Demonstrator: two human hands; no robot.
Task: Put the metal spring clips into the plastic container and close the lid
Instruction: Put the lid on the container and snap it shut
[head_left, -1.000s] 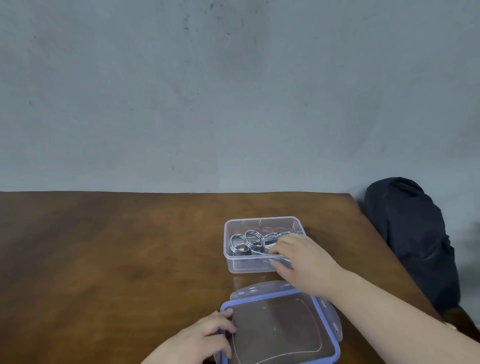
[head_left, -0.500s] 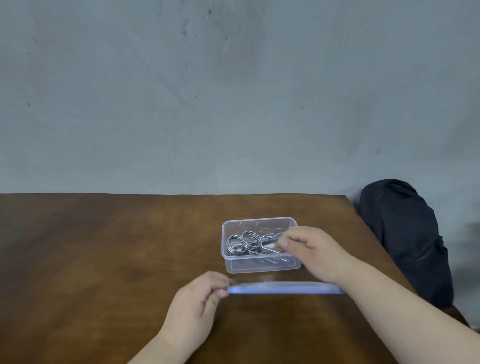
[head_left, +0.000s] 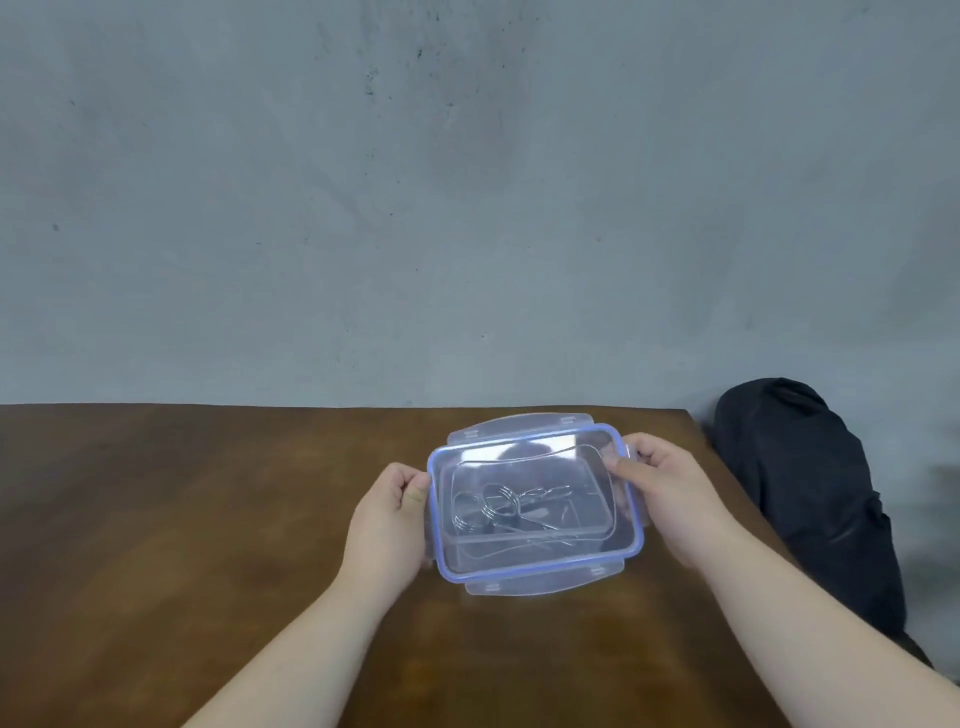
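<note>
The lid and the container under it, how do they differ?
The lid has a blue rim and latch flaps sticking out at its edges; the container, seen through it, is plain clear plastic with no blue. The lid is flat and spreads wider; the container is a deeper box holding the metal spring clips. The left hand and right hand grip the lid's sides. Both are transparent and rectangular.

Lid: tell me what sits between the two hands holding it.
In the head view, only the lid spans between the left hand and right hand. Through it show the container and the clips inside.
</note>
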